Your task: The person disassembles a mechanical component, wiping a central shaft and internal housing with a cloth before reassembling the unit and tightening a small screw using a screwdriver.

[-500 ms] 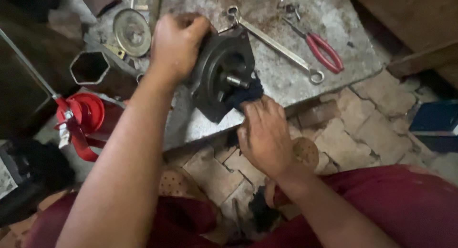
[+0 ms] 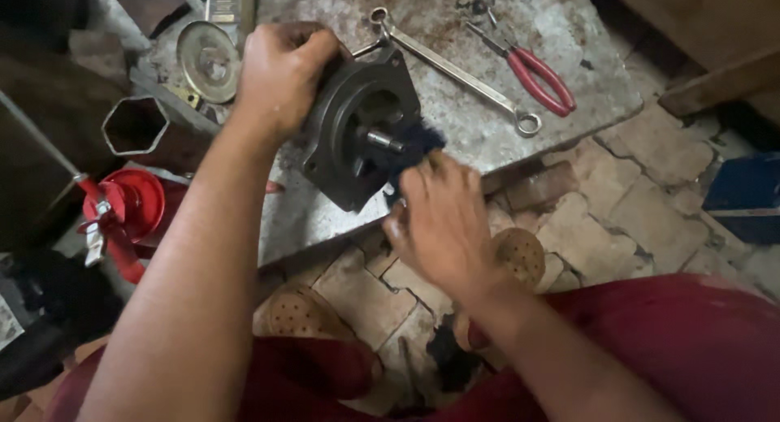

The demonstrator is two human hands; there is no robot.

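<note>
At far left, a red valve-like fitting (image 2: 130,207) with a strapped handle sits beside a dark hexagonal tube end (image 2: 134,125). Behind these, a round, dished metal disc (image 2: 209,59) lies on the stone slab (image 2: 569,73), whose grey surface is pitted and rust-stained.

The left hand (image 2: 280,77) is clamped over the upper rim of the dark cast housing (image 2: 357,134), fingers curled closed around its edge. The housing is propped tilted at the slab's near edge, its round recess and short steel shaft (image 2: 382,139) facing the camera. Against half a second ago, it is held in much the same place and tilt, the left hand unmoved.

The right hand (image 2: 443,219) has shifted slightly along the face, fingers bunched closed on a dark blue rag (image 2: 414,146) pressed against the housing just beside the shaft. Judged from this shift, wiping of the face is under way, not finished.

Further right, a long, bright combination spanner (image 2: 455,69) lies diagonally on the slab, with red-handled pliers (image 2: 536,77) near it. Below, irregular, cracked paving (image 2: 617,219) runs under the person's dark red garment (image 2: 650,341).
</note>
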